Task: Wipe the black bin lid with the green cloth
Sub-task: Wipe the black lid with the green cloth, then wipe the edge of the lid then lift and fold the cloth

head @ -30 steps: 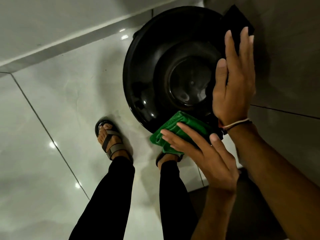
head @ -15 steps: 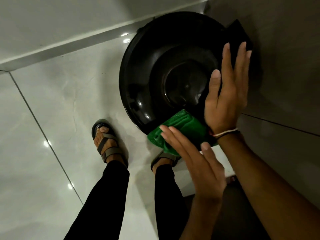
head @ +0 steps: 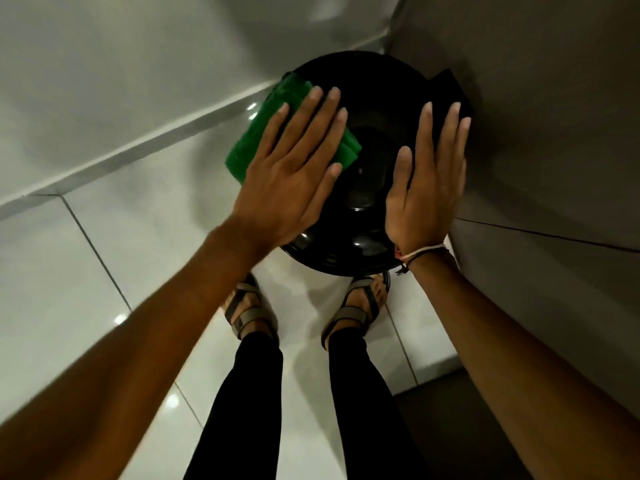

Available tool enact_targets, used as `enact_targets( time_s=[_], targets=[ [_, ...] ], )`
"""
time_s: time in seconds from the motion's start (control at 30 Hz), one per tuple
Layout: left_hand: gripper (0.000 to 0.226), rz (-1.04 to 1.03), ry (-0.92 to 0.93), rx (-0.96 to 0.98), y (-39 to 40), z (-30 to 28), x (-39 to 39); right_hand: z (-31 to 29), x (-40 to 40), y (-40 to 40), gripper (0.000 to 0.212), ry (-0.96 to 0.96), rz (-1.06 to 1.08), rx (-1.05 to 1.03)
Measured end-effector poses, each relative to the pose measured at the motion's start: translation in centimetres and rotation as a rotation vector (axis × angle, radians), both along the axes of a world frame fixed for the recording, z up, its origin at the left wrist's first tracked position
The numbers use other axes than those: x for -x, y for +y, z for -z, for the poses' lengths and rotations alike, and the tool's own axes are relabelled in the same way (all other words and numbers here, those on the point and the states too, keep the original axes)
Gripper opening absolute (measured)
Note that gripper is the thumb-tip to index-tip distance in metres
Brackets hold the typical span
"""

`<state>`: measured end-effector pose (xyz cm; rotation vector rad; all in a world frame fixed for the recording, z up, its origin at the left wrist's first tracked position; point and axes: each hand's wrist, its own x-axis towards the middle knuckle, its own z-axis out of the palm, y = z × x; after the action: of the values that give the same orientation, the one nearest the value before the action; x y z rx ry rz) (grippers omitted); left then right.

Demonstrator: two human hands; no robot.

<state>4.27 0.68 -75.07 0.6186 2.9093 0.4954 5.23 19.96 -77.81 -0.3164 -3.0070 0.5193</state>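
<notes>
The left hand (head: pixel 294 178) lies flat, fingers spread, pressing the green cloth (head: pixel 263 133) onto the black bin lid (head: pixel 367 161) in the upper middle of the frame; the right hand (head: pixel 427 188) rests open-palmed on the lid's right side, gripping nothing. A moment ago the cloth sat at the lid's near edge; now it is at the upper left rim, so the wipe seems to have swept across the top. One cloth, one lid, two hands, two sandalled feet (head: pixel 247 310) below.
</notes>
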Motion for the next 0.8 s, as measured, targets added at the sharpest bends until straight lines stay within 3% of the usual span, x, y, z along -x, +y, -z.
enact_targets(
  time_s=[0.1, 0.2, 0.3, 0.43, 0.5, 0.57, 0.63, 0.7, 0.73, 0.8],
  targets=[
    [0.056, 0.014, -0.191, -0.117, -2.6, -1.9, 3.1, -0.2, 0.0, 0.1, 0.054, -0.001, -0.014, -0.008],
    [0.078, -0.220, -0.468, -0.195, -4.2, -3.2, 4.8, -0.1, 0.0, 0.3, 0.053, -0.003, -0.026, -0.014],
    [0.092, -0.426, -0.559, -0.248, -3.7, -3.8, 5.5, -0.3, 0.1, 0.4, 0.054, -0.050, -0.042, -0.031],
    [0.075, -0.635, -0.653, -0.181, -2.6, -5.6, 5.5, -2.3, 0.1, 0.3, 0.055, -0.238, -0.082, -0.155],
    [0.064, -0.631, -0.780, -0.227, -2.3, -7.4, 5.3, -4.5, 0.4, 0.1, 0.055, -0.329, -0.088, -0.068],
    [0.055, -0.598, -0.881, -0.374, -2.3, -11.2, 5.2, -8.9, 1.2, -0.9, 0.051, -0.351, 0.021, 0.335],
    [0.033, -0.563, -0.896, -0.557, -2.4, -16.2, 5.0, -15.3, 1.9, -2.6, 0.049, -0.392, 0.286, 0.987],
    [0.016, -0.540, -0.875, -0.742, -2.5, -23.9, 4.9, -23.7, 2.3, -3.8, 0.066, -0.514, 0.347, 1.562],
    [0.015, -0.535, -0.860, -0.823, -2.5, -26.8, 4.9, -26.9, 2.2, -4.2, 0.075, -0.533, 0.290, 1.745],
    [0.016, -0.510, -0.755, -0.895, -2.3, -35.0, 5.6, -35.6, 2.4, -4.0, 0.073, -0.477, 0.214, 1.916]
  ],
)
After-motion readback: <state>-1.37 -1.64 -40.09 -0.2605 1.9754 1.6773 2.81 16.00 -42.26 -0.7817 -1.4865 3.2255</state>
